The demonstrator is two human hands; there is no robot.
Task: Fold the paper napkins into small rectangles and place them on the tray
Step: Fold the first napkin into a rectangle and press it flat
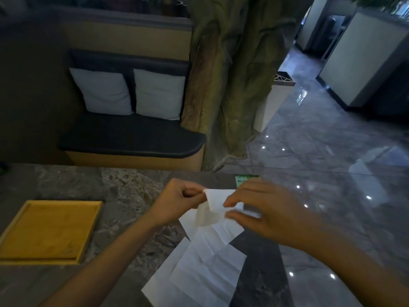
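Observation:
A white paper napkin [215,207] hangs partly folded just above the grey stone table [124,196]. My left hand [177,200] pinches its upper left corner. My right hand [265,209] pinches its right side between thumb and fingers. Beneath them, unfolded creased white napkins [199,269] lie spread on the table toward the near edge. A yellow wooden tray [13,240] sits on the table at the left with nothing visible in it.
A small green card [243,180] lies at the table's far edge behind my right hand. Beyond the table stand a dark bench [132,138] with two pale cushions and a tree trunk [230,85]. Glossy floor [321,151] lies to the right.

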